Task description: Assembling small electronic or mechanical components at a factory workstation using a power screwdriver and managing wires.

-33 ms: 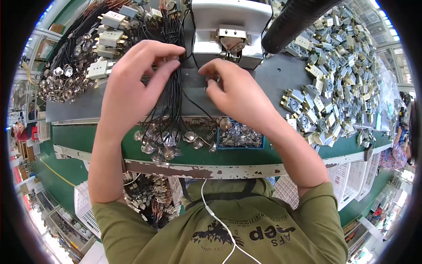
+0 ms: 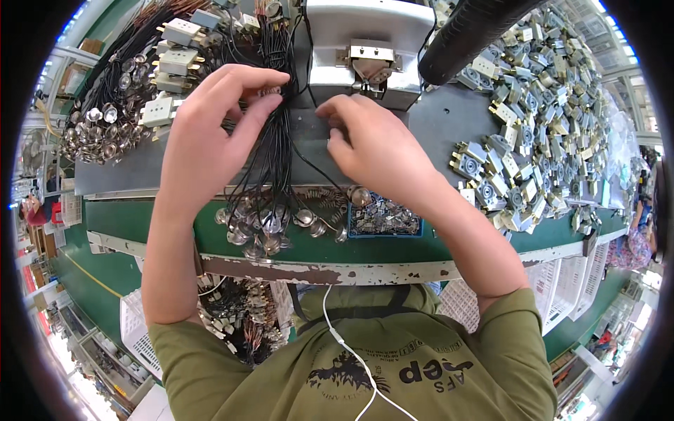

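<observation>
My left hand is closed at the fingertips on a small metal spring, beside a bundle of black wires. The spring is partly hidden by the fingers. My right hand has its fingers curled just in front of a silver metal fixture; anything in its grip is hidden. A metal bracket mechanism is fixed to the fixture's front. Round metal cups hang at the near ends of the wires. Loose coil springs lie between the cups and a blue tray of small metal parts.
White timer-like blocks and more wired metal cups lie at left. A large pile of similar blocks covers the right side. A thick black tube slants above the table. White crates stand below the worn table edge.
My left fingertips have shifted slightly left with the spring, which shows more plainly. My right hand has barely moved.
</observation>
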### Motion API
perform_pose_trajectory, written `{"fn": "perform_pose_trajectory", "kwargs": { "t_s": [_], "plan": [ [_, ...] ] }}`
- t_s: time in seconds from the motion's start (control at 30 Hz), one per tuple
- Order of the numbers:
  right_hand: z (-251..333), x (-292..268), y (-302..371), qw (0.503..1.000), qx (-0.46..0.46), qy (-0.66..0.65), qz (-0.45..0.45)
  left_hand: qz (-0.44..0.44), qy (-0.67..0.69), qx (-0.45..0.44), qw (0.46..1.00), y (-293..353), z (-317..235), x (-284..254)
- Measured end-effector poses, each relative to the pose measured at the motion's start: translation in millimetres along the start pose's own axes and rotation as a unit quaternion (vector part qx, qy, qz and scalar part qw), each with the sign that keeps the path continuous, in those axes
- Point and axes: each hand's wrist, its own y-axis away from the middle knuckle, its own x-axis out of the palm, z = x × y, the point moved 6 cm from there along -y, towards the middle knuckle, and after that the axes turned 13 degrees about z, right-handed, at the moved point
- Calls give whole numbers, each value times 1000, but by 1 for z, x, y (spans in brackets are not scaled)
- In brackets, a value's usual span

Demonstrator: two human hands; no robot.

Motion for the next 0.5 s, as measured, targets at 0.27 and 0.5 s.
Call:
{"fn": "perform_pose_trajectory", "kwargs": {
  "t_s": [0.27,0.5],
  "plan": [
    [31,-17,29,982,-89,152,-74,-29,6,-33,999,22,18,-11],
    [30,-1,46,994,-76,67,33,21,42,-39,998,9,12,8]
  ]
}}
